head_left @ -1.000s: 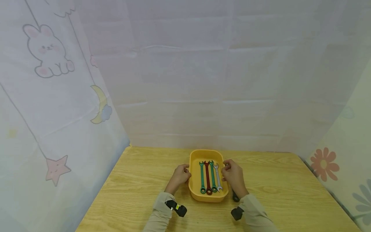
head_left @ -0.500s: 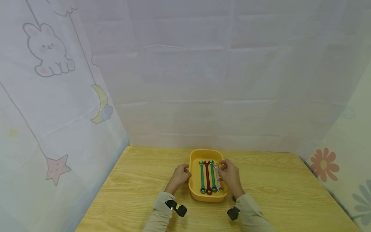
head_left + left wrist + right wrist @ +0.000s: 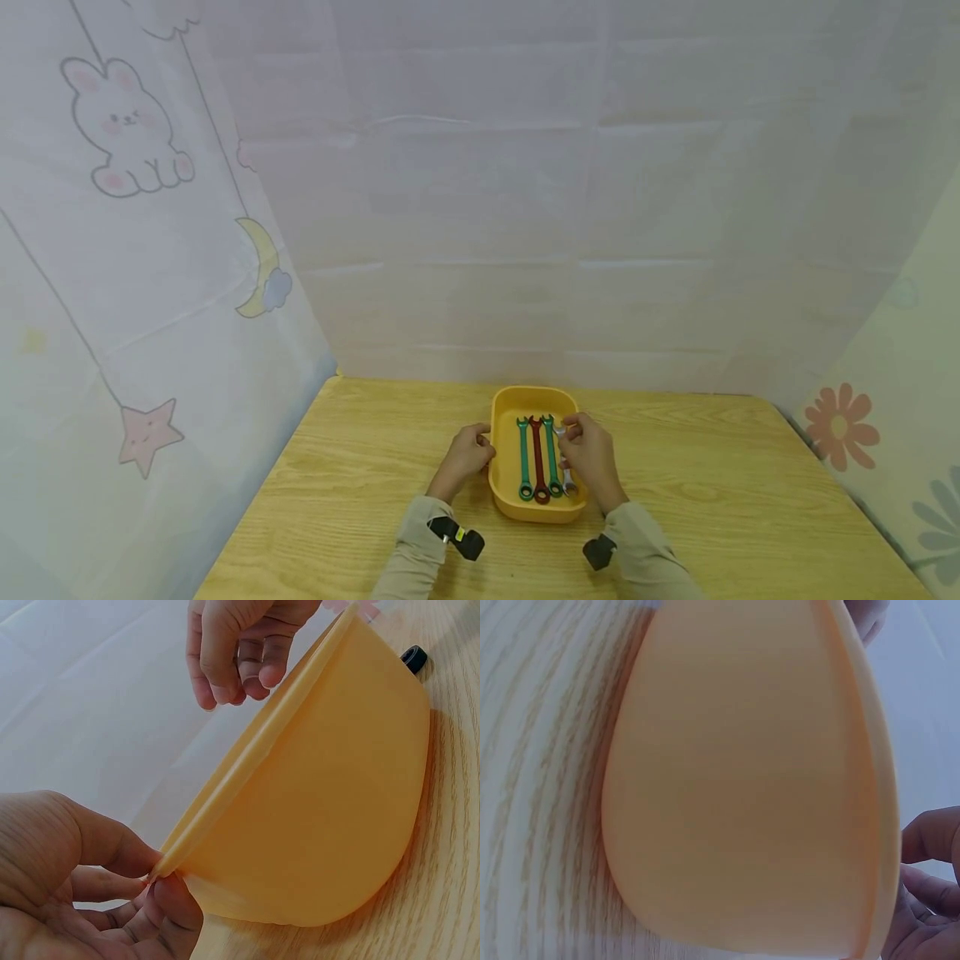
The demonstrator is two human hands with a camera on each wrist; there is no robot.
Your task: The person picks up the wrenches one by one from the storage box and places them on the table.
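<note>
A yellow plastic basin stands on the table before me. Its left rim is pinched between thumb and fingers of my left hand, clearly so in the left wrist view. Inside lie combination wrenches side by side: a green wrench, a red wrench, a second green wrench and a silver wrench. Over the right rim hangs my right hand, fingers loosely bent above the silver wrench and hiding its middle. Nothing shows between those fingers in the left wrist view.
A dark ring-shaped end of some object lies on the table past the basin's far side in the left wrist view. The wooden table is bounded by a pale cloth backdrop behind and at both sides.
My right hand has shifted left, from beside the basin's right rim to above the silver wrench. The dark end under my right wrist has become hidden in the head view. The left hand stays put.
</note>
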